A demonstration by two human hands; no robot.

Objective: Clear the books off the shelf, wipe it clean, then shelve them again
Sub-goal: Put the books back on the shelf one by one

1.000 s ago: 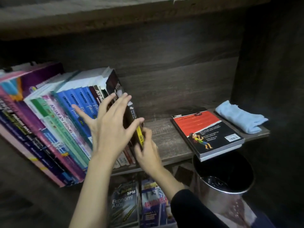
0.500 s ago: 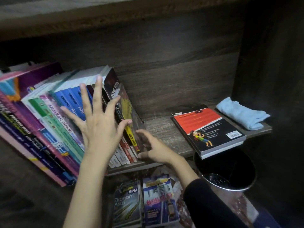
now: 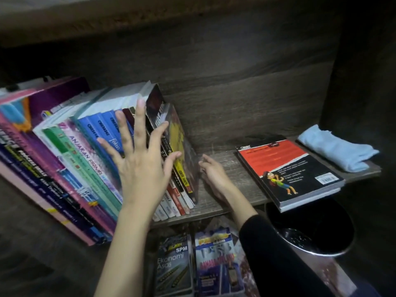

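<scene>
A leaning row of books (image 3: 70, 151) fills the left half of the wooden shelf (image 3: 233, 174). My left hand (image 3: 141, 166) is spread flat with straight fingers against the spines near the row's right end. The last book there has a dark and yellow cover (image 3: 179, 138). My right hand (image 3: 212, 172) lies on the shelf board just right of that book, fingers loosely curled and holding nothing. A red and black book (image 3: 289, 170) lies flat further right. A folded light blue cloth (image 3: 336, 148) rests at the shelf's right end.
Below the shelf stand two workbooks, one marked Ekonomi Asas (image 3: 173, 266) and a blue one (image 3: 216, 262). A round metal bin (image 3: 310, 234) with a dark inside stands under the red book. The dark cabinet wall (image 3: 364, 82) closes the right side.
My left hand opened and spread flat on the spines. My right hand let go of the yellow-spined book and dropped to the shelf board beside the row, which now leans further left.
</scene>
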